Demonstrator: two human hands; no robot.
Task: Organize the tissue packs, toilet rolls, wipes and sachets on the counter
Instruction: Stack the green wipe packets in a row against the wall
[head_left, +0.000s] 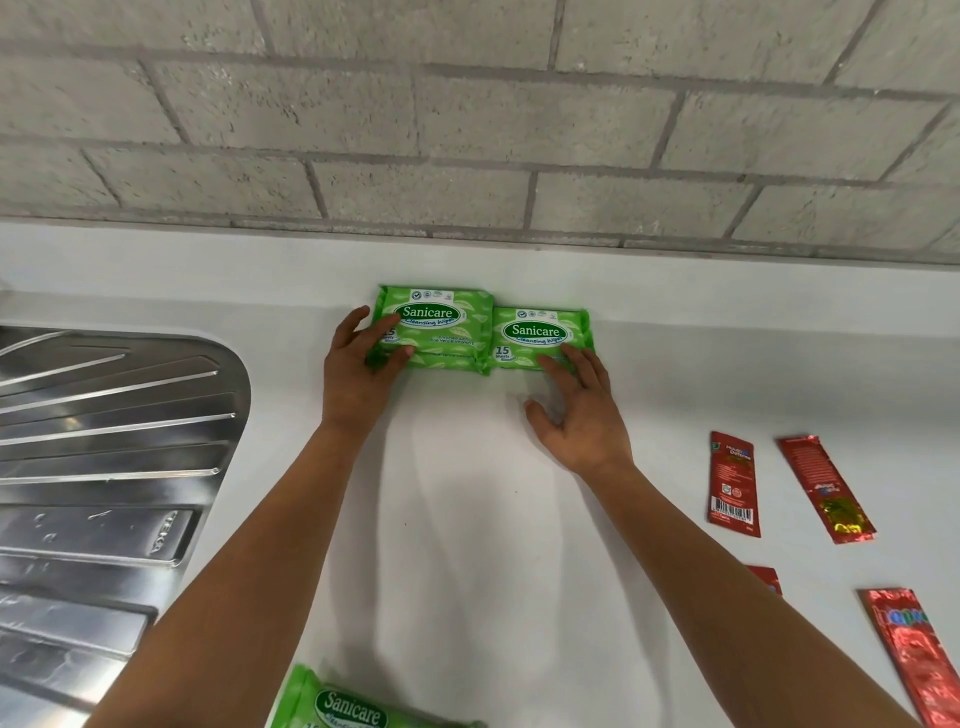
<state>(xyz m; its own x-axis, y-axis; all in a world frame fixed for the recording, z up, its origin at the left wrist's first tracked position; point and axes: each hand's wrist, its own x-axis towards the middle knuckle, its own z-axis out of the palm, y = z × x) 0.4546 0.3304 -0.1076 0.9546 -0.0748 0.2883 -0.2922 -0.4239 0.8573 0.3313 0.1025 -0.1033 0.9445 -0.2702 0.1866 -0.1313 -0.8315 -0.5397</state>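
Note:
Two green Sanicare wipes packs lie side by side near the back of the white counter (467, 493). My left hand (358, 364) grips the left wipes pack (441, 325) at its near left corner, thumb on top. My right hand (576, 410) lies with straight fingers touching the near edge of the right wipes pack (537, 335). A third green wipes pack (343, 704) lies at the bottom edge of the view. Several red sachets lie on the right: one with a barcode (732, 486), a slanted one (826, 491), a mostly hidden one (766, 579), and a larger one (914, 654).
A steel sink drainboard (104, 467) is set into the counter on the left. A grey brick wall (467, 130) rises directly behind the packs.

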